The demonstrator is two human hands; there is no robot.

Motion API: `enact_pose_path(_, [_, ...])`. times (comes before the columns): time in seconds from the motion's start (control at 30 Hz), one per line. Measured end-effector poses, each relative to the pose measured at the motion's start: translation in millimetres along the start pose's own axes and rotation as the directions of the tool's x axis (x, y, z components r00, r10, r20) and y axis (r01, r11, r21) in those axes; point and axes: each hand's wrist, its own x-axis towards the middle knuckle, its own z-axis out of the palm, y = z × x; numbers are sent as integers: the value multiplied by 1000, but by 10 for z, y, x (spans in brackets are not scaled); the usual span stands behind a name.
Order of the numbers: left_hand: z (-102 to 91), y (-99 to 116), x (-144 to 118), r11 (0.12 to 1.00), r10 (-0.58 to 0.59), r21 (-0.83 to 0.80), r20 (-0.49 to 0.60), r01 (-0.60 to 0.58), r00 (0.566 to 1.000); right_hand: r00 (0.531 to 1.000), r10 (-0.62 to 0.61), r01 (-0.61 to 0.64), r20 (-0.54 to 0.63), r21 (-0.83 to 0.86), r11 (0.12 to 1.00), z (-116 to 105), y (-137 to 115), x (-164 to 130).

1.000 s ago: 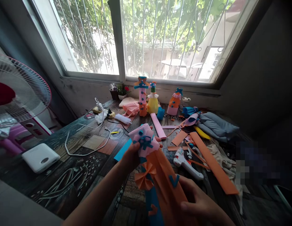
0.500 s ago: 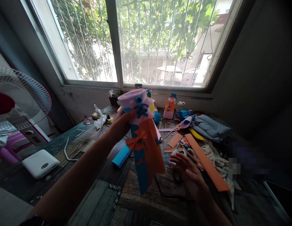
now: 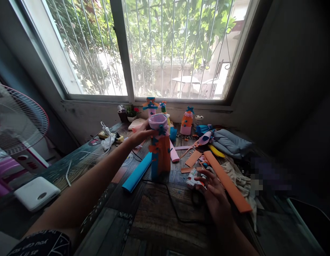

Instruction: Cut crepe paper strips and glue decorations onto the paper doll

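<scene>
A fan [image 3: 18, 121] stands beside a white box [image 3: 37, 193].

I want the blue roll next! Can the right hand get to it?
Probably yes. The right hand rests on the glue gun; the blue paper roll lies uncovered across bare table.

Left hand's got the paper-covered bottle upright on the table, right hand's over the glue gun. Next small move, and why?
Probably close the right hand around the white glue gun and lift it. The fingers already rest on it, while the left hand steadies the pink-topped, orange and blue paper-covered bottle standing upright on the dark patterned table.
</scene>
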Motion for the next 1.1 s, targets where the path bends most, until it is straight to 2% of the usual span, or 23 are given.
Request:
enact_pose_path(0.5, [59, -21, -89, 992, -41, 123, -3, 41, 999, 1000, 1, 0, 26, -12, 1000, -31, 61, 6])
enact_pose_path(0.87, [79, 59, -167, 989, -72, 129, 45, 66, 996, 998, 11, -9, 59, -37, 999, -52, 103, 13])
enact_pose_path(1.03, [97, 39, -157, 991, -89, 100, 10, 87, 996, 998, 9, -5, 67, -49, 999, -49, 119, 5])
enact_pose_path(1.1, [95, 17, -109, 994, -82, 65, -25, 84, 996, 997, 42, -38, 57, -74, 997, -45, 119, 7])
